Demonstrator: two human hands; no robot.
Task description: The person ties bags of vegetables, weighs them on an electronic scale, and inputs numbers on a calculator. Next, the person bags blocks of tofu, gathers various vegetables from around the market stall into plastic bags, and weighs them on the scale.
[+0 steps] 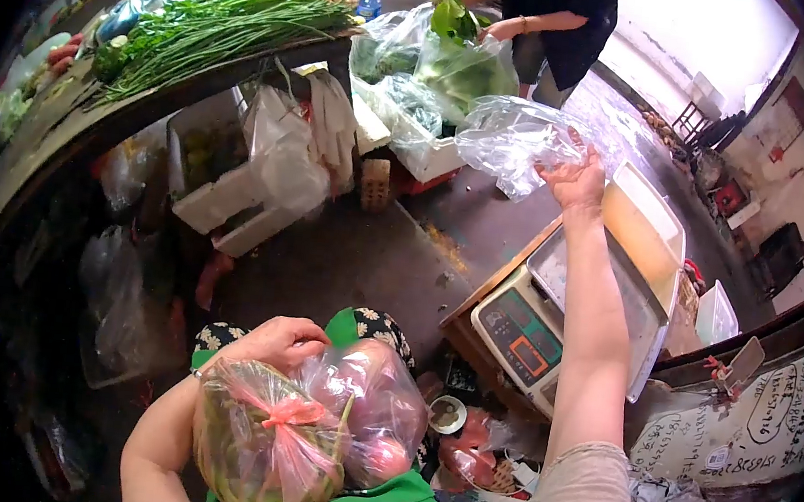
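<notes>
My right hand [578,179] is stretched forward, its fingers closed on the edge of a clear plastic bag [519,146] that billows out to the left. Close to my body, my left hand [289,342] is curled, and what its fingers hold is hidden. Against that wrist rests a tied bag of long green vegetables [267,451] with a pink knot on top. Beside it, a clear bag of reddish-purple produce [373,403] sits just below my left fingers. Both bags lie before my green-edged apron [398,497].
A digital scale [520,335] with a metal tray stands under my right forearm. Across from me, a person [559,24] handles leafy greens [453,19] over a white foam box [421,156]. Long green stalks [230,31] cover the stall counter on the left.
</notes>
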